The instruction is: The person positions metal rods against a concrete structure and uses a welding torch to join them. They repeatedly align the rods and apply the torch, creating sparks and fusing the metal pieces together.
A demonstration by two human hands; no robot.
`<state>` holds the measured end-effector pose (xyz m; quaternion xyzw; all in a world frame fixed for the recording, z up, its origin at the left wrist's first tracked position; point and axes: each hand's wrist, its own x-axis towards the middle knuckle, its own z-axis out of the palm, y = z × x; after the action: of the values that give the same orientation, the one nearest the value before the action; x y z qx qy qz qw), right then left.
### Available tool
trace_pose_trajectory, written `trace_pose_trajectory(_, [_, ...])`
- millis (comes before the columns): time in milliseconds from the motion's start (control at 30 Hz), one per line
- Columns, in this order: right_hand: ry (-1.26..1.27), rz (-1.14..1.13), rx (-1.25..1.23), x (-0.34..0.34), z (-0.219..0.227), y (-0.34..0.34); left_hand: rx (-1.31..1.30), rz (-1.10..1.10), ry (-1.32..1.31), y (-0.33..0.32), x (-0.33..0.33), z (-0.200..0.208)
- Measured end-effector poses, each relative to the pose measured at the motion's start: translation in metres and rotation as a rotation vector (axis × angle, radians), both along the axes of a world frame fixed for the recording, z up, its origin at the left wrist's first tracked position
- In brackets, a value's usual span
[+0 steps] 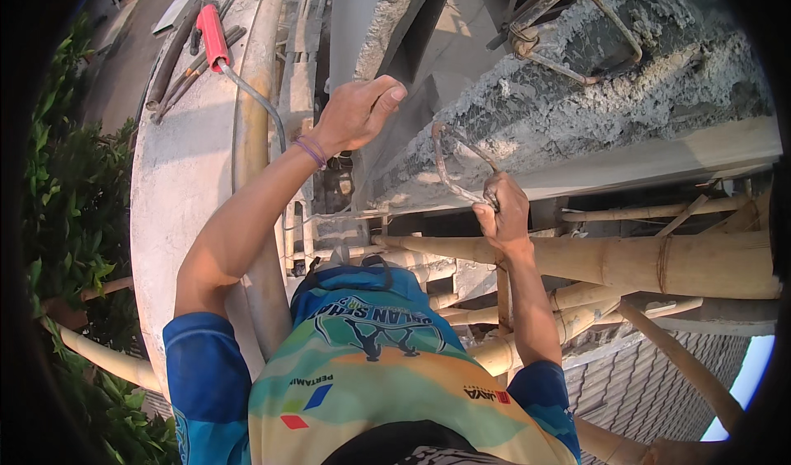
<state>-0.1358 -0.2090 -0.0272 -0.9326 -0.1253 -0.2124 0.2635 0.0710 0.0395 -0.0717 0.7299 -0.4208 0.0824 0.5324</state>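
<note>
My right hand (pixel 504 210) is closed round one end of a bent metal rod (pixel 439 154), crusted with grey mortar. Its angular loop rests against or just in front of the rough concrete beam (pixel 568 107); contact is hard to tell. To the left, my left hand (pixel 358 115) is raised in a fist, thumb on top, near the end of a rough-edged concrete piece (pixel 387 24). Whatever its fingers hold, if anything, is hidden. A second bent rod (pixel 616 20) sits across the beam's top at the upper right.
A red-handled tool (pixel 213 38) with a grey cable lies on the pale ledge (pixel 185 168) at left, beside thin rods. Bamboo poles (pixel 626 263) cross at the right, above a tiled roof (pixel 643 383). Green foliage (pixel 74 218) lies beyond the ledge.
</note>
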Motion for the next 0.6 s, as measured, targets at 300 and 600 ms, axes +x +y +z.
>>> trace_pose_trajectory(300, [-0.176,0.180,-0.087,0.009,0.006,0.000,0.001,0.033,0.020,-0.002,-0.003,0.000])
trace_pose_trajectory(600, [0.014,-0.048,-0.026,0.002,0.011,0.002,0.012,0.013,0.014,-0.002,-0.002,0.001])
